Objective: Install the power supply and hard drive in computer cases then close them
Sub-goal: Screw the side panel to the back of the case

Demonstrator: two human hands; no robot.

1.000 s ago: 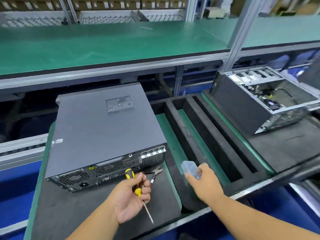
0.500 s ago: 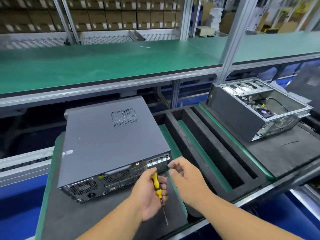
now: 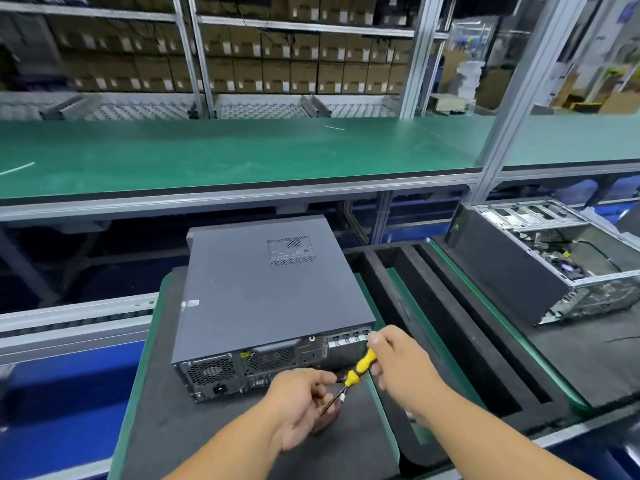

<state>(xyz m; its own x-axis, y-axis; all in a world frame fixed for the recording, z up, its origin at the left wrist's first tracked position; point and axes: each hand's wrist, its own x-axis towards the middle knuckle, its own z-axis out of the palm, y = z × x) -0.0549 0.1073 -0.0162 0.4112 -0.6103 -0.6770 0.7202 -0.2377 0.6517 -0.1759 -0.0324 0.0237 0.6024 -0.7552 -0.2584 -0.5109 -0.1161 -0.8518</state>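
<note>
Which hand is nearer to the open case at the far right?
Right. The right hand holds the screwdriver handle, nearer the open case; the left hand lies farther left.

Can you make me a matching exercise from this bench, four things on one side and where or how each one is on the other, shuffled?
Things:
1. closed computer case
2. open computer case
3. screwdriver
4. green shelf

States or places:
A. held in both hands
B. on the right pad, insides showing
C. above and behind the cases
D. on the left pad, cover on

Pairs: 1-D, 2-B, 3-A, 4-C
</note>
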